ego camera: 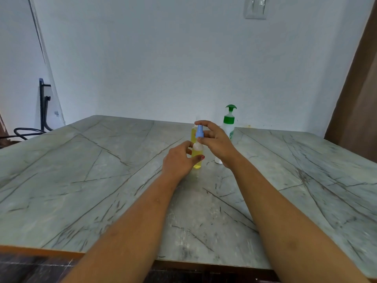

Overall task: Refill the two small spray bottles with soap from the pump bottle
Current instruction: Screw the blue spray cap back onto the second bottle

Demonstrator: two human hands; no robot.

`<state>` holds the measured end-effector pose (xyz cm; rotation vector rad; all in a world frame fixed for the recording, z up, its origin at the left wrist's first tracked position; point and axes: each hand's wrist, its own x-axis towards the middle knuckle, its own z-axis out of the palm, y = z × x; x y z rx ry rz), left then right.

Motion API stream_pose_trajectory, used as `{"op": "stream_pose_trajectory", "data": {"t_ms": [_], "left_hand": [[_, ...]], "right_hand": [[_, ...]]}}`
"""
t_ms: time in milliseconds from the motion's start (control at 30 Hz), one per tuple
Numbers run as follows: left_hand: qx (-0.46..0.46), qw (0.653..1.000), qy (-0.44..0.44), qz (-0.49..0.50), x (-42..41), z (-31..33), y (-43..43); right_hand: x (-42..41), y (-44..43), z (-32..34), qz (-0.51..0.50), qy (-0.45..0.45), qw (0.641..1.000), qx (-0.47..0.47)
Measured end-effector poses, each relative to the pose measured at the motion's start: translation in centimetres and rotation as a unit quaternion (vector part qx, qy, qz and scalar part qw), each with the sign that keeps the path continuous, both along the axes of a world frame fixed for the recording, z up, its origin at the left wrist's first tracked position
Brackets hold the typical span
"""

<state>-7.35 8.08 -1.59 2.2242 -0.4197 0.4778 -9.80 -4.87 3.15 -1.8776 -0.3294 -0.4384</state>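
A small clear spray bottle (pixel 197 160) holding yellow liquid stands on the marble table (pixel 102 180). My left hand (pixel 179 160) grips its body. My right hand (pixel 216 139) pinches the blue spray cap (pixel 199 131) at the bottle's neck. Just behind stands a second small bottle (pixel 193 134) with yellow liquid, partly hidden by the cap and my fingers. The white pump bottle (pixel 228 127) with a green pump stands at the back right, behind my right hand. A small white cap (pixel 218 160) lies on the table under my right wrist.
The table meets a pale wall at the back. A dark metal frame with cables (pixel 43 107) stands off the table's far left. A brown curtain (pixel 359 99) hangs at the right. The table's front edge (pixel 40 249) has an orange trim.
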Motion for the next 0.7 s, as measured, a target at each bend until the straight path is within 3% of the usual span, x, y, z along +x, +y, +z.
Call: {"op": "stream_pose_trajectory", "data": {"t_ms": [133, 400, 700], "left_hand": [[0.004, 1.000, 0.007, -0.003, -0.2, 0.1, 0.1], [-0.019, 0.999, 0.032, -0.017, -0.6, 0.5, -0.1], [-0.014, 0.999, 0.044, -0.009, -0.8, 0.8, -0.1]], "right_hand": [[0.0, -0.8, 0.6, -0.005, -0.018, 1.000, 0.010], [0.4, -1.2, 1.5, 0.016, -0.036, 0.995, -0.090], [1.0, -0.7, 1.9, -0.067, -0.062, 0.976, -0.200]]}}
